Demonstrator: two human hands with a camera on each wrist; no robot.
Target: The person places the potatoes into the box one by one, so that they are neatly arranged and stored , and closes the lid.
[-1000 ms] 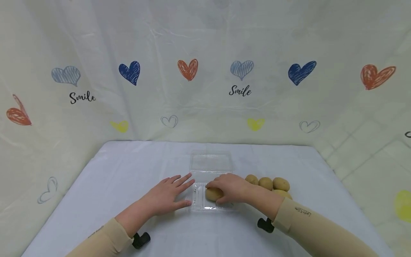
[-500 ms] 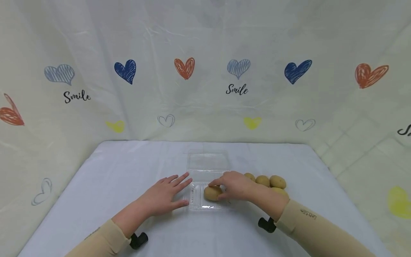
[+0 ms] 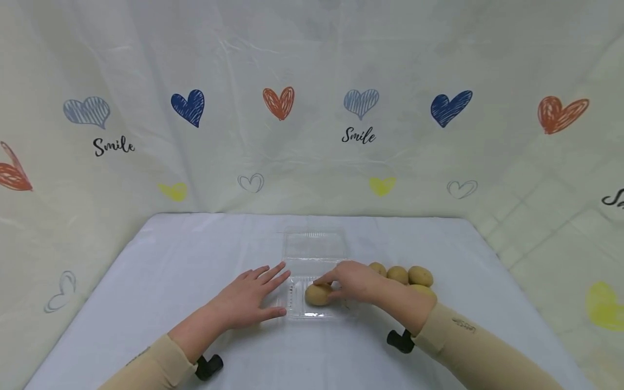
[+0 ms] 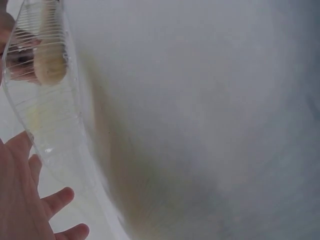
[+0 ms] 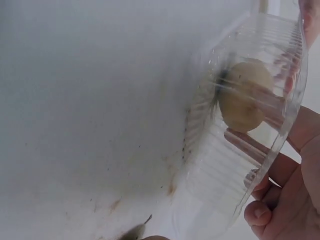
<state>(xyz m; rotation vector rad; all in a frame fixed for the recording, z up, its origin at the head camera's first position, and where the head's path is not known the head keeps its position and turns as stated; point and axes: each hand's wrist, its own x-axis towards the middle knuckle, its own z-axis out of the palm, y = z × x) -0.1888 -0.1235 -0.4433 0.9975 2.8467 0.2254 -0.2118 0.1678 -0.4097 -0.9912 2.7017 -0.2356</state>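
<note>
"Pinching something, is it, the right hand (image 3: pixel 358 281)?"

"Yes, a smooth, tan, oval potato (image 3: pixel 318 296). The forefinger lies against its far side and the thumb against its near side, so they stand apart only by the potato's breadth."

"And where is that potato?"

"Inside the base of a clear, ribbed, rectangular plastic box (image 3: pixel 298 299), at the right fingertips and between the two hands. The right wrist view shows it through the wall (whether it bears on the floor of the box, I can't tell)."

"What about the left hand (image 3: pixel 247 300)?"

"Empty, with its fingers spread wide. Their tips and the thumb are just beside the left edge of the base; I can't tell if they touch it."

"Anything beyond the fingers?"

"The see-through lid (image 3: pixel 314 246) of the box, lying open past the fingertips of both hands. More tan potatoes (image 3: pixel 420 276) sit in a cluster to the right of the right fingers, beyond the wrist, one partly hidden by the forearm."

"And underneath?"

"A white cloth (image 3: pixel 292 357), running under the box and toward the person from both thumbs."
</note>
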